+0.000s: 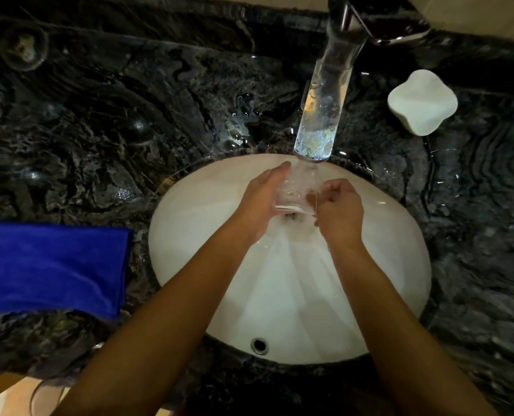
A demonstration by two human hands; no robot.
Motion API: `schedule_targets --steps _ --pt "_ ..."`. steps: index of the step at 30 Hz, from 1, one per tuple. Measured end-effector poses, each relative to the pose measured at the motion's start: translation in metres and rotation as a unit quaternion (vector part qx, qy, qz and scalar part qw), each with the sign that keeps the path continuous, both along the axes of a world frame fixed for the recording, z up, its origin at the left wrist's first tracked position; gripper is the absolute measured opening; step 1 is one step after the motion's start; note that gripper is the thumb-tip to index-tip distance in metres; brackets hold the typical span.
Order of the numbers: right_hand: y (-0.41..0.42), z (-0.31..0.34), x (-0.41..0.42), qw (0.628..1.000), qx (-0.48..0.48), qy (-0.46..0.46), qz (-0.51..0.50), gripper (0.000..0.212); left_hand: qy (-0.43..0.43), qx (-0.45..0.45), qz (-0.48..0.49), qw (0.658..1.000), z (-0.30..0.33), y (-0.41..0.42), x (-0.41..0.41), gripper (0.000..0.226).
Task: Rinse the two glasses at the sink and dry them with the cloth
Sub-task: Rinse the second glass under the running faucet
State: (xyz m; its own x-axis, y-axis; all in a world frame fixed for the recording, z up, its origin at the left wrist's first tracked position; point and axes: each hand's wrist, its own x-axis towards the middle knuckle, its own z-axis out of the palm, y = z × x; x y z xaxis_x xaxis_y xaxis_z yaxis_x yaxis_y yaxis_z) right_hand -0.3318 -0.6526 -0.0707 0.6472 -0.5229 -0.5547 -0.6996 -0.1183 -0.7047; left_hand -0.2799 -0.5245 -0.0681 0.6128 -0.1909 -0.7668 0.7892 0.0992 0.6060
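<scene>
A clear glass (294,192) is held over the white oval sink (195,235), right under the tap's spout (318,127), with water running onto it. My left hand (261,199) wraps its left side. My right hand (338,210) grips its right side, fingers curled at the rim. A blue cloth (51,265) lies flat on the dark marble counter to the left of the sink. At the far back left of the counter stand two faint round shapes (23,49) that may be glassware; I cannot tell.
A white soap dish (422,102) sits on the counter right of the tap. Water drops lie on the marble (99,130) behind the sink. The overflow hole (259,345) is at the basin's near wall. The counter's near edge is at the bottom left.
</scene>
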Motion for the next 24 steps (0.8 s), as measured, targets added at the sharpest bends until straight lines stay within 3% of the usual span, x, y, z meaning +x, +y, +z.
schedule_targets --steps 2,4,7,10,12,14,16,18,21,24 --pt "0.003 0.009 -0.005 0.997 -0.015 -0.072 -0.024 0.009 -0.034 0.088 -0.006 0.995 0.001 -0.003 0.002 0.034" --pt "0.006 0.017 -0.009 0.991 0.055 -0.114 -0.035 0.011 -0.071 0.152 -0.017 0.986 0.003 -0.004 0.004 0.034" --pt "0.016 0.023 -0.004 0.973 0.221 -0.062 -0.019 0.015 -0.141 0.188 -0.056 0.970 0.006 -0.006 0.003 0.036" --pt "0.017 0.019 0.014 0.950 0.310 -0.016 -0.017 0.013 -0.212 0.217 -0.078 0.950 0.005 -0.008 -0.001 0.018" --pt "0.011 0.018 0.029 0.907 0.421 -0.006 -0.012 0.012 -0.273 0.239 -0.074 0.929 0.004 -0.005 -0.004 0.011" --pt "0.002 0.017 0.040 0.869 0.493 0.006 -0.033 0.027 -0.344 0.245 -0.087 0.902 0.002 -0.004 -0.008 0.016" --pt "-0.003 0.013 0.043 0.872 0.488 -0.007 -0.019 0.043 -0.373 0.244 -0.096 0.890 -0.004 -0.003 -0.011 0.024" --pt "0.000 0.008 0.036 0.896 0.444 -0.028 0.013 0.047 -0.354 0.229 -0.081 0.903 -0.007 -0.002 -0.012 0.022" --pt "0.010 0.007 0.021 0.930 0.363 -0.053 -0.003 0.020 -0.279 0.190 -0.045 0.940 -0.004 -0.005 -0.007 0.017" --pt "0.011 0.008 0.009 0.958 0.271 -0.087 0.036 0.012 -0.170 0.144 -0.019 0.975 0.005 -0.014 0.001 0.020"
